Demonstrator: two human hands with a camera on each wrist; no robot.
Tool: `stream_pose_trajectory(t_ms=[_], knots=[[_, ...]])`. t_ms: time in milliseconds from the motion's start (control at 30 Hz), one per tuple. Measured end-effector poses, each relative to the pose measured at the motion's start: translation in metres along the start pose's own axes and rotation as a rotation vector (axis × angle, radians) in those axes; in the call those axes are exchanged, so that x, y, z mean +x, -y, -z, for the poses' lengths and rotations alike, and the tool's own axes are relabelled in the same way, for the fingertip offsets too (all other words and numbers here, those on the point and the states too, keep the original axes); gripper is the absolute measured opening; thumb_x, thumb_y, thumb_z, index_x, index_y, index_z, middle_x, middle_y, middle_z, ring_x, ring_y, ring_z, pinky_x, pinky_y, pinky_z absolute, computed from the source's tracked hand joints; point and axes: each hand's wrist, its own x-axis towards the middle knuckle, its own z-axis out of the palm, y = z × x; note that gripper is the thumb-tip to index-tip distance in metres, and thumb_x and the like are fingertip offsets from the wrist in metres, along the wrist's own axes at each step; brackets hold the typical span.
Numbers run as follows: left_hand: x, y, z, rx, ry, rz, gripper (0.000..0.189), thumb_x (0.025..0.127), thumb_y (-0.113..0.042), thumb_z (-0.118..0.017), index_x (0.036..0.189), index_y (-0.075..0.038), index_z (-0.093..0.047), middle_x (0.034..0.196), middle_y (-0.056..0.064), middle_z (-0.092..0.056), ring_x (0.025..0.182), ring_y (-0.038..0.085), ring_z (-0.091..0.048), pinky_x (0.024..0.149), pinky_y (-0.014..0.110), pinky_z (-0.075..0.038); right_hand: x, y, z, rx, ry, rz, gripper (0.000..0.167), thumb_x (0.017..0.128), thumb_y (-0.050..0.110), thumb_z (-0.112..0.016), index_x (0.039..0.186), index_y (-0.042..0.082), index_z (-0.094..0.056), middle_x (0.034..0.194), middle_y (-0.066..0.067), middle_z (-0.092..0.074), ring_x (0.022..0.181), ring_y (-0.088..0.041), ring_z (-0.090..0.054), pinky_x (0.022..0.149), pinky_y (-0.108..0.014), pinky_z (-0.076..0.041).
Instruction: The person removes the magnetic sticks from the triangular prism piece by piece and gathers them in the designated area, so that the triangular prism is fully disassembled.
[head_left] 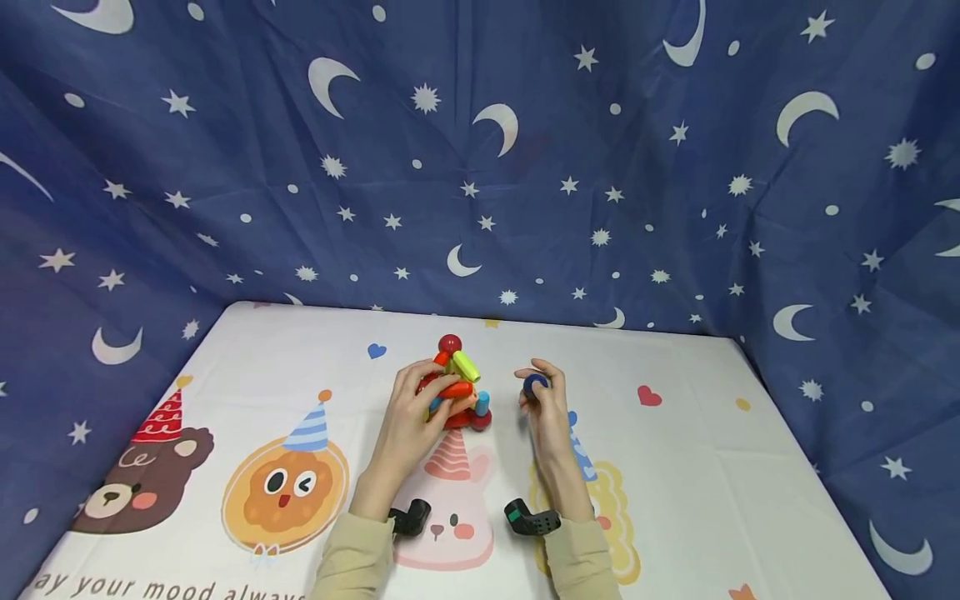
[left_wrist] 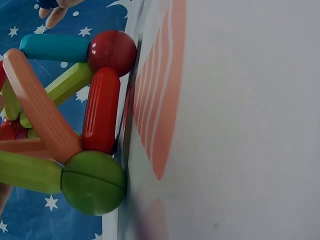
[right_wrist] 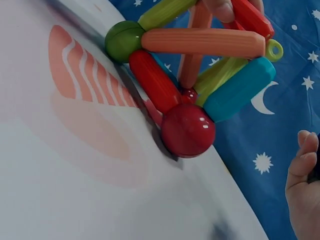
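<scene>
A toy frame of coloured rods and balls stands on the table. My left hand (head_left: 417, 408) grips it from the left, fingers bent about a red rod (head_left: 456, 390). A red ball (head_left: 450, 343) tops the frame, with a yellow-green rod (head_left: 466, 367) slanting from there. Low on its right, a short blue rod (head_left: 482, 403) rises from another red ball (right_wrist: 188, 131). A green ball (left_wrist: 94, 183) joins a red rod and an orange rod (left_wrist: 42, 105) at the base. Apart to the right, my right hand (head_left: 551, 417) pinches a dark blue ball (head_left: 535, 383) above the table.
The white tablecloth (head_left: 697, 475) carries printed cartoon figures, including a rabbit (head_left: 446, 533) below the toy. Behind the table hangs a dark blue curtain (head_left: 540, 225) with moons and stars. Each wrist wears a black camera (head_left: 532, 518).
</scene>
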Motion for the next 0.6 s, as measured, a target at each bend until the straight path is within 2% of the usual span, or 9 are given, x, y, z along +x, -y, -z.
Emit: stream_pose_trajectory(t_ms=[100,200,367,600], knots=[[-0.001,0.003,0.0,0.026,-0.015,-0.006,0.031,0.078,-0.002,-0.075,0.107,-0.012,-0.069,0.122,0.011,-0.054,0.114,0.028,-0.049,0.091,0.04,-0.052,0.003,0.0,0.003,0.008,-0.02,-0.015,0.032,0.102,0.009,-0.038,0.134,0.004,-0.032,0.107,-0.002,-0.06,0.071,-0.009,-0.051,0.061,-0.016,-0.041],[-0.002,0.004,0.001,0.049,-0.025,-0.007,0.031,0.076,-0.001,-0.075,0.104,-0.012,-0.07,0.122,0.011,-0.053,0.112,0.027,-0.05,0.087,0.039,-0.054,0.005,0.003,0.008,-0.031,-0.009,-0.022,0.032,0.102,0.014,-0.044,0.131,0.006,-0.033,0.11,-0.004,-0.062,0.071,-0.008,-0.052,0.061,-0.016,-0.042],[-0.002,0.005,0.004,0.049,-0.031,0.004,0.031,0.074,-0.001,-0.076,0.102,-0.012,-0.07,0.12,0.01,-0.055,0.109,0.026,-0.053,0.084,0.038,-0.056,0.015,0.009,0.015,-0.191,0.07,0.018,0.036,0.099,0.017,-0.051,0.129,0.002,-0.037,0.123,-0.019,-0.057,0.077,-0.01,-0.054,0.065,-0.02,-0.044],[-0.003,0.008,0.008,0.023,-0.025,0.048,0.032,0.075,-0.004,-0.076,0.105,-0.014,-0.07,0.12,0.006,-0.057,0.106,0.026,-0.056,0.08,0.038,-0.057,0.045,0.018,0.028,-0.398,0.126,0.026,0.043,0.094,0.014,-0.061,0.133,0.004,-0.048,0.124,-0.014,-0.051,0.084,-0.006,-0.059,0.077,-0.017,-0.052]])
